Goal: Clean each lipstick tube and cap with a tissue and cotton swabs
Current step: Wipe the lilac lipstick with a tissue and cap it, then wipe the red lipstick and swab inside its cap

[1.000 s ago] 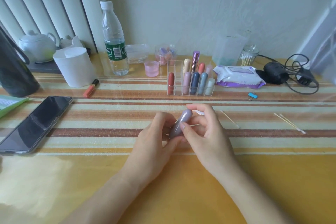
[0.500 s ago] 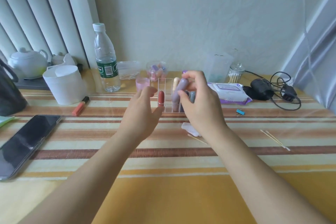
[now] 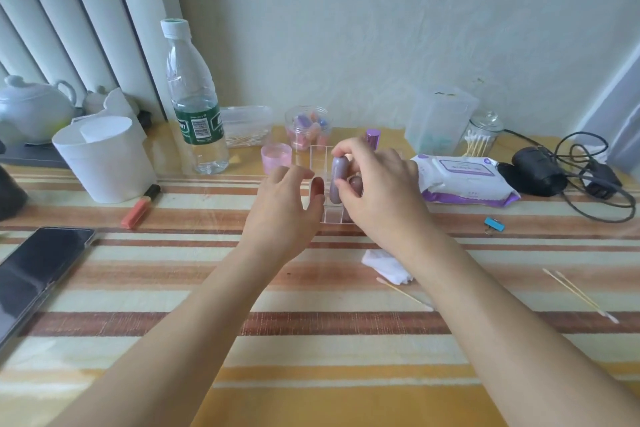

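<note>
- A wooden surface [image 3: 311,402] under a striped cloth stood against a pale wall, with vertical blinds at the back left.
- The right hand [image 3: 381,198] pinched a mauve lipstick tube [image 3: 336,180] between thumb and fingertips. It held the tube upright over the clear organiser [image 3: 330,215].
- The left hand [image 3: 282,208] hovered just left of the tube, fingers loosely spread and holding nothing. The two hands were near each other but apart.
- Both hands covered most of the organiser, so only its front wall and a few back cells showed.
- A red lipstick [image 3: 317,185] peeked between the left fingers, and a purple cap [image 3: 373,135] rose behind the right hand.
- Whether the tube's base sat inside a cell could not be told.
- A crumpled tissue [image 3: 384,267] lay beside the right forearm and partly under it, with a cotton swab [image 3: 403,293] just in front.
- Bare striped cloth showed between the forearms and ran toward the near edge.
- On the right, a pair of swabs [image 3: 578,295] lay well apart from the hands. A blue clip [image 3: 494,224], a wipes pack [image 3: 464,180] and a black cable [image 3: 588,184] sat farther back.
- On the left, a phone [image 3: 34,274] was cut off by the frame edge. Behind it were an orange marker [image 3: 138,208], a white roll [image 3: 104,159], a water bottle [image 3: 194,104] and a pink cup [image 3: 276,157].
- At the wall stood a swab jar [image 3: 479,135] and cloudy containers whose contents were hard to make out.
</note>
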